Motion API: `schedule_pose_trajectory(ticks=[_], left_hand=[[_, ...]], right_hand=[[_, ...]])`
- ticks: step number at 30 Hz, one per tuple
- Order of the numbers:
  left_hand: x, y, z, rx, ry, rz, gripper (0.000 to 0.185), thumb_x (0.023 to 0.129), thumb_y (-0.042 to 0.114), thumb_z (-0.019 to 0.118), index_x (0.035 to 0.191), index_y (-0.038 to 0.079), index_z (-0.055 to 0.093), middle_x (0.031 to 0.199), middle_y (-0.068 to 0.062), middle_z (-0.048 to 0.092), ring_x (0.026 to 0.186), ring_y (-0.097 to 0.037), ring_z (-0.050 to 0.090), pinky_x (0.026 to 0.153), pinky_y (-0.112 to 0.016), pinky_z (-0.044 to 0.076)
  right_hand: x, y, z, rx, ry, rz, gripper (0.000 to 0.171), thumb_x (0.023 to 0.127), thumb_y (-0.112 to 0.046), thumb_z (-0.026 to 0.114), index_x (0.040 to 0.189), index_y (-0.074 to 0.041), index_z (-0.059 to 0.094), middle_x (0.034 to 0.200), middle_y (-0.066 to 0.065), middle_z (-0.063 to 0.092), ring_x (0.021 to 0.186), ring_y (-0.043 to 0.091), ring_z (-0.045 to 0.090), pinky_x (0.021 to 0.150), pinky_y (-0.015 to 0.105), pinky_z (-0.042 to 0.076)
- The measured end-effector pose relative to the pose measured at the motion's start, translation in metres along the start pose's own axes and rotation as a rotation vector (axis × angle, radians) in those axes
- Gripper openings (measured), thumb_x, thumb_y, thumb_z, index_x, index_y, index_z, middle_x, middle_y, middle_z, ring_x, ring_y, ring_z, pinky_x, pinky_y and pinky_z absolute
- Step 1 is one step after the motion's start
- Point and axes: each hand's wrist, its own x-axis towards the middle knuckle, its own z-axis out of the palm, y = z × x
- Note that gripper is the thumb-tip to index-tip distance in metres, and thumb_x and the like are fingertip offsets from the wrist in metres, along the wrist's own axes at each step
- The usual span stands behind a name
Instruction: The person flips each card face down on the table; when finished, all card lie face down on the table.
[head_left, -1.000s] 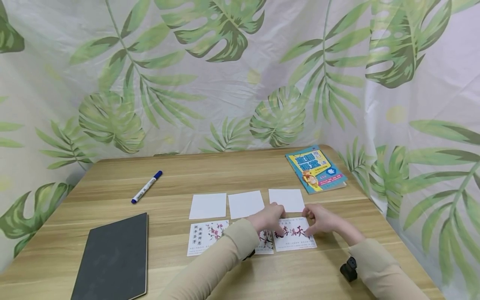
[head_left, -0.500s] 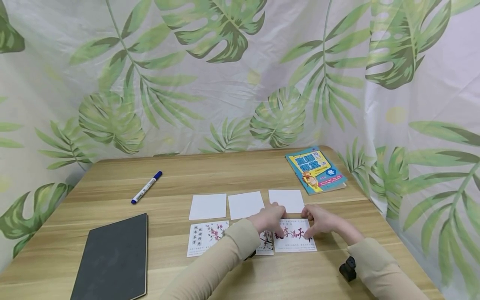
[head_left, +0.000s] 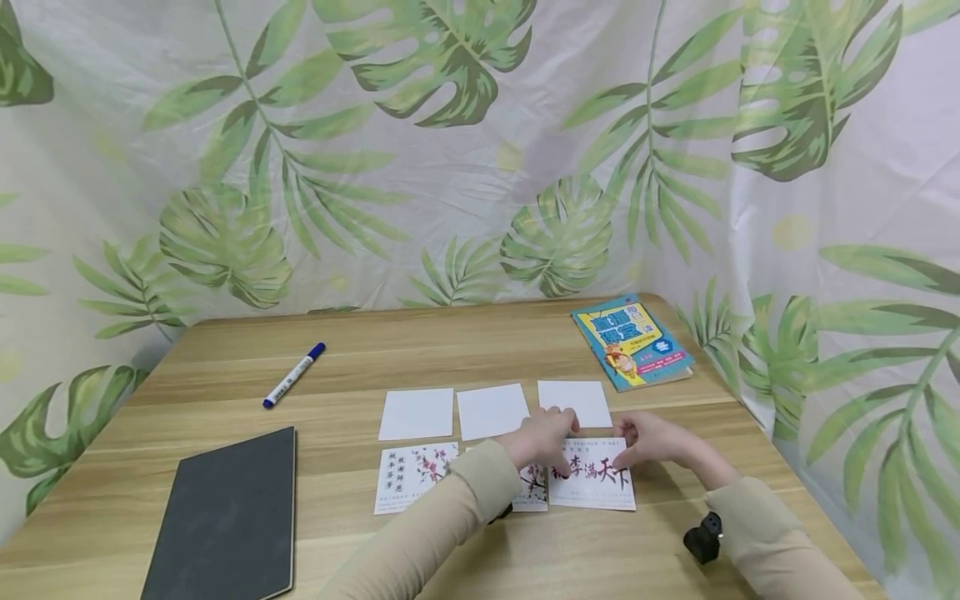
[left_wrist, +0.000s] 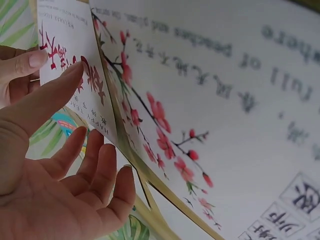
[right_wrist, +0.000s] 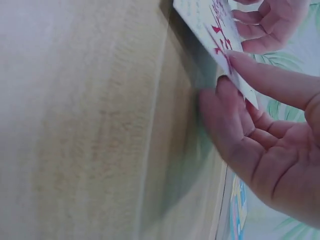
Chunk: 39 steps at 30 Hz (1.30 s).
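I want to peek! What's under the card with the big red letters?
The red-letter card lies on the wooden table, both hands pinching its far edge: left hand, right hand. Whether anything lies beneath stays hidden.

A leaf-printed curtain [head_left: 450, 150] is hanging behind and beside the wooden table [head_left: 465, 342], catching soft, even light.

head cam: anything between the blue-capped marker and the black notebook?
Nothing. In the head view, only bare wooden table separates the marker from the black notebook; the cards lie off to the right.
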Motion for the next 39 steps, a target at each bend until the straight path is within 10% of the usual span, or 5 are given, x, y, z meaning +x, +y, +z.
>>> schedule_pose_trajectory(ticks=[27,39], left_hand=[[0.004,0.000,-0.003,-0.378,0.020,0.134,0.013,0.090,0.015,0.061,0.099,0.008,0.067,0.090,-0.002,0.067,0.074,-0.006,0.056,0.065,-0.016,0.046],[0.001,0.004,-0.011,-0.582,0.000,0.086,0.044,0.101,0.035,0.038,0.103,0.004,0.069,0.096,-0.008,0.072,0.083,-0.020,0.068,0.076,-0.026,0.052]], right_hand=[[-0.011,0.013,-0.020,0.706,-0.134,-0.016,0.047,0.103,-0.029,0.029,0.126,0.009,0.043,0.103,0.004,0.067,0.096,0.015,0.065,0.086,0.034,0.054],[-0.008,0.009,-0.014,0.555,-0.128,-0.071,0.055,0.102,-0.021,0.030,0.140,0.016,0.018,0.113,0.010,0.064,0.098,0.014,0.063,0.085,0.033,0.054]])
